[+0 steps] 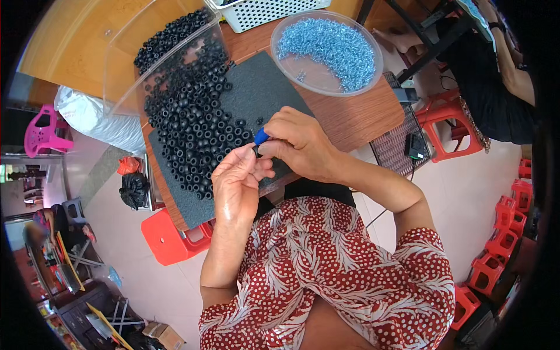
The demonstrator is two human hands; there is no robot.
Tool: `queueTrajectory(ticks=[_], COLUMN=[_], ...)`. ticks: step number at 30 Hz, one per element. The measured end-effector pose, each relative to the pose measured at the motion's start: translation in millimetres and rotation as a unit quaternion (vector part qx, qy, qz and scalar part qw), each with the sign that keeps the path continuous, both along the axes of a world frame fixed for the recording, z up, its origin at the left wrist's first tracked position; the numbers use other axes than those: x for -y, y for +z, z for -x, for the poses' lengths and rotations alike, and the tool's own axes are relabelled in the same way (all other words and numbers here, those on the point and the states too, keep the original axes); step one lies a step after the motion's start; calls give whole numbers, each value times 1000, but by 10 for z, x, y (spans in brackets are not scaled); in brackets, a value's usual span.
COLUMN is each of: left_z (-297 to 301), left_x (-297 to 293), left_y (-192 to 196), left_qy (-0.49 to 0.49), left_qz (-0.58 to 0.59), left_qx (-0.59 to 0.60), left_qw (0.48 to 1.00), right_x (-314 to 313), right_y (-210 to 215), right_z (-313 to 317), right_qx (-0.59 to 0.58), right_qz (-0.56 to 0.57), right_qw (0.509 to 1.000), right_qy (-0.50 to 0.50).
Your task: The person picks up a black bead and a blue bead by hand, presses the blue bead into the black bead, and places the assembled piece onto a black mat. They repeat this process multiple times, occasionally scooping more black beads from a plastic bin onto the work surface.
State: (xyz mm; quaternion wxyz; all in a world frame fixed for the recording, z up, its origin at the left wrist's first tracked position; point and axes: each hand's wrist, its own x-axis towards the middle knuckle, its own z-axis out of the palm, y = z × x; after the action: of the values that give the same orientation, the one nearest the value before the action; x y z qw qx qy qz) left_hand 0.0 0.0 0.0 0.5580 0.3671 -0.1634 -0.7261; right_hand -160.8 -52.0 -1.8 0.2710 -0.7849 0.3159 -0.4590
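Over foam mat [268,87]: right hand [300,143] grips one blue tool [261,136]; left hand [236,181] pinches, probably, one black ring [255,150].

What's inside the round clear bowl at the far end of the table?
The round clear bowl holds small shiny blue metal pieces, heaped toward its far side. Whatever lies beneath the heap is covered.

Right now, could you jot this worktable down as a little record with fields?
left hand: pinching a small black ring at its fingers
right hand: gripping a blue-handled tool, tip at the left fingers
black rubber rings: heaped on a dark foam mat
clear bin: tipped, spilling rings
clear round dish: holds small blue-grey metal parts
table: wooden
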Motion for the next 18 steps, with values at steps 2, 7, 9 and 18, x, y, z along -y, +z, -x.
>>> queueTrajectory(ticks=[2, 7, 9, 18], left_z=[13, 93, 109, 39], left_x=[-5, -56, -87, -206], left_y=[-13, 6, -1, -95], left_qy=[8, 15, 22, -42], left_qz=[6, -4, -13, -21], left_qx=[45, 41, 53, 123], left_qw=[999, 999, 998, 991], right_x=[1, -51, -75, 50], right_y=[-3, 12, 1, -116], right_z=[2, 25, 43, 173], right_qx=[-2, -17, -14, -70], right_qz=[1, 19, 11, 6], right_qw=[1000, 999, 1000, 996], right_qy=[-3, -22, -25, -55])
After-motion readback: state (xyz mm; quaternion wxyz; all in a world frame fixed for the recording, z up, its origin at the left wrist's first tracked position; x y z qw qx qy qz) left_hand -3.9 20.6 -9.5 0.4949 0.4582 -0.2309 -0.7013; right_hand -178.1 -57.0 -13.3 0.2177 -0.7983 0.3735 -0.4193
